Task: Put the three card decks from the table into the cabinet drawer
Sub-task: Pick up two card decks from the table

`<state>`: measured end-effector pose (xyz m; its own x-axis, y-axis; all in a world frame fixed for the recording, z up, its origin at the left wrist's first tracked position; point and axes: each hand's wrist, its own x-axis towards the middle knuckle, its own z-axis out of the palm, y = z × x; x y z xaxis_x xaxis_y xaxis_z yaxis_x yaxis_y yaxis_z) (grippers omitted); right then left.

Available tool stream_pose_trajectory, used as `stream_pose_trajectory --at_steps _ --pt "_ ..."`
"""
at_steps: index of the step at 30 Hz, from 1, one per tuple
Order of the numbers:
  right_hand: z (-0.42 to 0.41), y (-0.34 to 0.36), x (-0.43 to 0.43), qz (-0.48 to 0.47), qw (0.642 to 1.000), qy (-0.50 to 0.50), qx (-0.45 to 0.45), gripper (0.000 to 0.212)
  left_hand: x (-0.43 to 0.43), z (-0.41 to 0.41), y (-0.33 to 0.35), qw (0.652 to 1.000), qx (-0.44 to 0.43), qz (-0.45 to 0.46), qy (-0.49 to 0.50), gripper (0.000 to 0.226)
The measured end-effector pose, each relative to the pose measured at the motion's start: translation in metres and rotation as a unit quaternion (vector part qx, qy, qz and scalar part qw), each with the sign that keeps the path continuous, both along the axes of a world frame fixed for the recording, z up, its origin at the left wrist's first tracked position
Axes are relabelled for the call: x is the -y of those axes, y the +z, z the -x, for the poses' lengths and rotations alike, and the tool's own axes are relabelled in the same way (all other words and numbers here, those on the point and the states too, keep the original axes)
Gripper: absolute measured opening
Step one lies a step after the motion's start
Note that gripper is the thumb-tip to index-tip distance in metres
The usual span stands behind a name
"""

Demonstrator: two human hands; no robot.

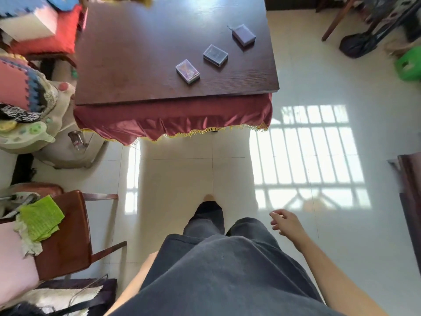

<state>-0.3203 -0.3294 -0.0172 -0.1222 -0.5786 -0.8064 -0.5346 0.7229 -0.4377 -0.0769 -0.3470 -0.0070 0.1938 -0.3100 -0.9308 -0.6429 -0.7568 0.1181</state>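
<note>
Nearest the camera: the person's dark shirt and trousers fill the lower middle; one foot is stepped forward on the pale floor [296, 87]
Right grip: the right hand [286, 222] hangs at about 4 o'clock from frame centre, fingers loose and parted, grasping nothing
Left grip: only the bare left forearm [136, 277] shows at 7 o'clock; the hand itself is out of view, so its state cannot be told
Bench: the dark wooden bench [136, 53] with its red fringed cloth [173, 120] stands at 12 o'clock, well apart from both arms
Near deck [187, 71]: closest to the bench's front edge, at about 11 o'clock from the right hand
Middle deck [215, 55]: just beyond the near one, toward 1 o'clock from it
Far deck [243, 35]: furthest back, near the bench's right edge
Row axis: the three lie apart in a diagonal line running from 7 o'clock to 1 o'clock; each case's long side slants roughly across that line
Nearer arm: judged the right, since the row sits on the bench's right half
Drawer: no cabinet drawer can be made out here
Stage: judged the very start, all decks untouched
</note>
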Motion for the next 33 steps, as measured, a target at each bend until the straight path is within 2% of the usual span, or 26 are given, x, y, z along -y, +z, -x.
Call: stream_pose_trajectory --at_steps 1,4,7,11,14,19,25,33 --pt "0.0 -0.001 0.006 -0.006 1.0 -0.002 -0.005 0.019 0.001 -0.009 0.0 1.0 -0.019 0.004 -0.011 0.036" --pt "0.004 -0.002 0.017 -0.039 0.999 -0.021 -0.026 0.02 0.012 -0.076 0.007 0.998 -0.048 -0.026 0.011 0.043" --pt "0.009 0.0 0.025 -0.058 0.997 -0.023 -0.046 0.021 0.017 -0.144 0.014 0.994 -0.048 0.034 0.09 0.025" --pt "0.015 -0.003 0.051 -0.089 0.994 -0.007 -0.064 0.021 0.107 -0.145 0.027 0.98 -0.098 0.124 0.121 0.018" --pt "0.018 -0.011 0.09 -0.095 0.994 -0.009 -0.059 0.022 0.157 -0.141 0.026 0.976 -0.089 0.154 0.127 0.017" --pt "0.014 -0.021 0.19 -0.079 0.996 0.0 -0.048 0.019 0.2 -0.146 0.029 0.978 -0.056 0.129 0.153 0.018" --pt "-0.02 -0.014 0.314 -0.047 0.999 0.011 -0.001 0.017 0.204 -0.162 0.032 0.979 -0.019 0.084 0.182 0.018" --pt "-0.071 0.009 0.393 -0.005 0.998 0.018 0.056 0.015 0.236 -0.181 0.041 0.983 -0.016 0.043 0.177 0.016"
